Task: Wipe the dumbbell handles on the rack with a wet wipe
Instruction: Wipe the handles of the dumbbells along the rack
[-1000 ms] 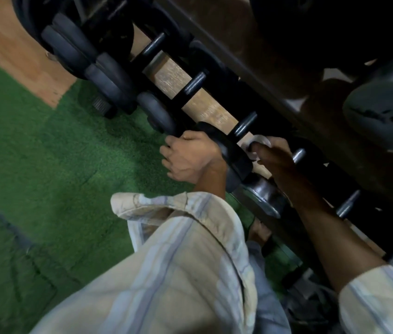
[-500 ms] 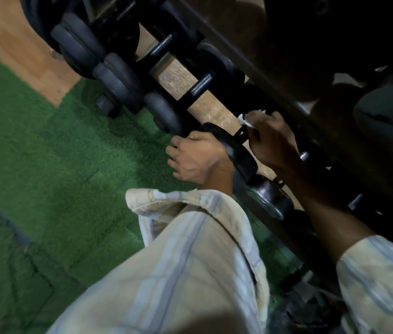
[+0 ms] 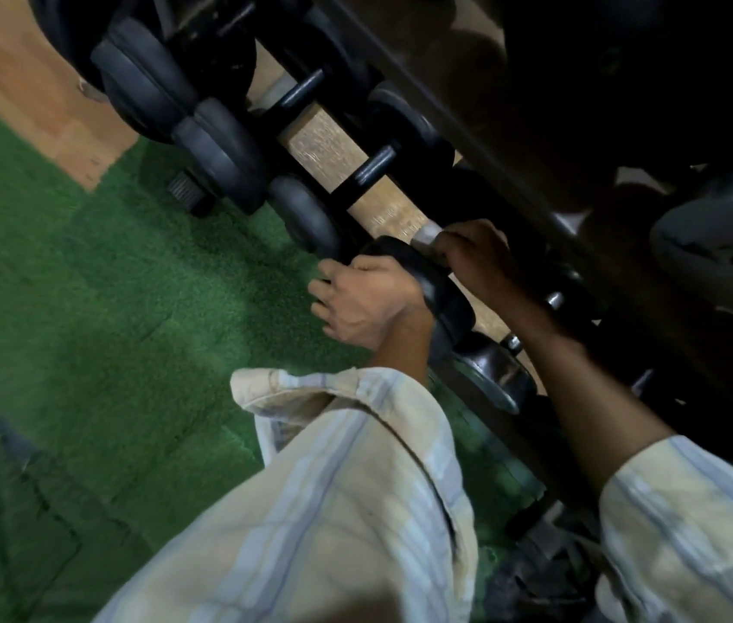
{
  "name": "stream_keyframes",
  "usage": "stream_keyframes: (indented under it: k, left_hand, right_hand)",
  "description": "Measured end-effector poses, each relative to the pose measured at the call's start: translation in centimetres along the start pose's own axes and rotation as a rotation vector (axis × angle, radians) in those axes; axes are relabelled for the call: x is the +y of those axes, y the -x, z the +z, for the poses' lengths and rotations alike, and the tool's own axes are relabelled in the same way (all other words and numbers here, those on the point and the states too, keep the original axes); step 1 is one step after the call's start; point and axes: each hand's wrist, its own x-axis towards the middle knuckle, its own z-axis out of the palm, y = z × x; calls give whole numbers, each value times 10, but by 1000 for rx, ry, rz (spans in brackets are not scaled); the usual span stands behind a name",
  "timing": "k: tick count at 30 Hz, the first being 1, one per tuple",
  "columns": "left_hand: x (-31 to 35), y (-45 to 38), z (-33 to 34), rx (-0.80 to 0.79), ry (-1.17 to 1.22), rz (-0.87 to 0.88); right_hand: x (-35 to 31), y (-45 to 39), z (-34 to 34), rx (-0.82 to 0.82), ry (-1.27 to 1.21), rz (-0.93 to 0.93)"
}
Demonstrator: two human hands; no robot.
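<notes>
Bracing the dumbbell head (image 3: 427,285) with the left hand (image 3: 366,301), fingers curled against its dark outer face, seems meant to stop the weight rolling on the rack (image 3: 512,173) during wiping. Reaching in over that head with a bent wrist, the right hand (image 3: 474,254) has its fingers clenched round the white wet wipe (image 3: 427,233), pressed onto the mostly hidden handle.

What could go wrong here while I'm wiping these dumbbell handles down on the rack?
The right hand holding the wipe is wedged between dumbbell heads, so fingers could get pinched if one rolls. The left hand grips a dumbbell head at the rack's edge; tugging might tip it onto the green turf.
</notes>
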Motion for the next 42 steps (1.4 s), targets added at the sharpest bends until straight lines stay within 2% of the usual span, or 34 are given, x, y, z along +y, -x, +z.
stream_keyframes:
  k: [2,4,7,10,15,19,22,25,28,32,35,39,42]
  left_hand:
    - [-2,-5,-4,-54,-7,8]
    - [-5,-25,-6,-134,-21,-12]
    - [-11,-65,-10,-86,38,-135]
    - [-1,-93,-10,-32,144,-166]
    - [33,-115,-5,-67,231,-207]
    - [52,-125,-2,-73,268,-313]
    - [61,-140,3,-83,278,-382]
    - [68,-158,8,-92,389,-503]
    - [69,-168,10,-244,492,-577]
    - [69,-172,11,-143,436,-583]
    - [68,-169,6,-122,333,-536]
    - [74,-168,1,-95,268,-543]
    - [76,-169,0,-70,238,-532]
  right_hand:
    - [-2,-3,3,97,-78,26]
    - [-11,-8,7,132,-107,-33]
    - [-21,-19,20,79,-142,-144]
    - [-32,-33,28,22,-134,-164]
    - [-63,-55,42,-160,-323,-182]
    - [-73,-66,51,-198,-66,-447]
    - [-77,-73,57,-221,-51,-414]
    - [-78,-74,62,-243,-43,-439]
    - [-75,-78,68,-229,85,-519]
    - [-84,-88,76,-127,208,-625]
    - [-100,-99,81,-178,236,-551]
    - [-115,-116,93,-246,445,-448]
    - [-114,-123,95,-331,405,-408]
